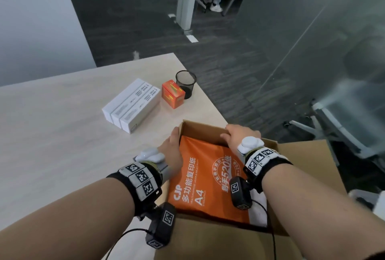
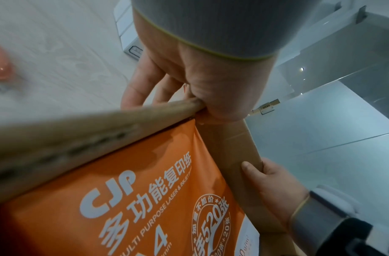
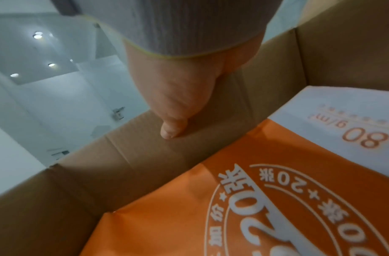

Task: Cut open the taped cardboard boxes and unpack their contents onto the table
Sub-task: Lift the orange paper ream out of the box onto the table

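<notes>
1. Your left hand (image 1: 171, 151) grips the box (image 1: 208, 239) wall at 9 o'clock, thumb inside.
2. Your right hand (image 1: 239, 138) clamps the far wall at 12 o'clock.
3. The paper ream (image 1: 208, 180) lies inside the box.

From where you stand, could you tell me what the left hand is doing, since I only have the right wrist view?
Observer: The left hand grips the left wall of the cardboard box, with the thumb inside and the fingers outside.
Operator: Thank you. Is anything lying on the table yet?
Observer: Yes. The table holds three white boxes side by side, and a small orange box beside a black mesh cup.
Operator: And where are my fingers?
Observer: The right hand curls its fingers over the outside of the far wall.
</notes>
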A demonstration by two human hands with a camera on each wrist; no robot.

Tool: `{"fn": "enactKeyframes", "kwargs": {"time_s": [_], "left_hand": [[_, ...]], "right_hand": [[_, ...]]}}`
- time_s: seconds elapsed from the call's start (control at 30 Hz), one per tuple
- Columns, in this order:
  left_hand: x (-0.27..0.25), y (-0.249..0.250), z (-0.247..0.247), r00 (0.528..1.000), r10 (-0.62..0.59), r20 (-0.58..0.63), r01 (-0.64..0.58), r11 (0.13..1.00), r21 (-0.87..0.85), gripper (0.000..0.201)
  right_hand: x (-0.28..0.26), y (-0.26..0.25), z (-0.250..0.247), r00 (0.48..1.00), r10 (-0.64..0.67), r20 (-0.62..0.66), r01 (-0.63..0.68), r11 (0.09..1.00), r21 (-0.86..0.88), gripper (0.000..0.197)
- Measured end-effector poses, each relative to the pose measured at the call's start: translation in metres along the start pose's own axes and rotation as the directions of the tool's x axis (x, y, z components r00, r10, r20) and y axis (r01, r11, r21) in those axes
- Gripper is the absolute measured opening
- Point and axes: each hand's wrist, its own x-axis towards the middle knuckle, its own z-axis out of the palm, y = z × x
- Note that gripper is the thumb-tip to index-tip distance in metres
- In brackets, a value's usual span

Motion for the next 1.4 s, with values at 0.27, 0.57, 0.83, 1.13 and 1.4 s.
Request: {"fn": "enactKeyframes", "kwargs": {"time_s": [0.27, 0.57, 0.83, 1.13, 1.4], "left_hand": [[0.012, -0.005, -0.005, 0.999, -0.007, 0.039, 0.008, 1.000, -0.020, 0.065], [0.012, -0.007, -0.006, 0.998, -0.009, 0.058, 0.013, 0.998, -0.062, 0.072], [0.011, -0.007, -0.006, 0.997, -0.023, 0.070, 0.026, 0.999, -0.042, 0.078], [0.011, -0.005, -0.008, 0.995, -0.061, 0.080, 0.065, 0.996, -0.053, 0.078], [0.016, -0.010, -0.002, 0.997, -0.055, 0.045, 0.056, 0.998, -0.021, 0.077]], "right_hand": [[-0.014, -0.007, 0.006, 0.967, -0.037, -0.251, 0.086, 0.978, 0.190, 0.039], [-0.026, -0.014, 0.029, 0.972, -0.227, -0.053, 0.230, 0.972, 0.042, 0.033], [-0.007, -0.022, 0.033, 0.981, -0.061, 0.183, 0.102, 0.969, -0.223, 0.024], [0.007, -0.035, 0.043, 0.984, 0.016, 0.180, 0.020, 0.981, -0.194, 0.020], [-0.008, -0.035, 0.032, 0.994, -0.034, 0.104, 0.045, 0.992, -0.114, 0.015]]}}
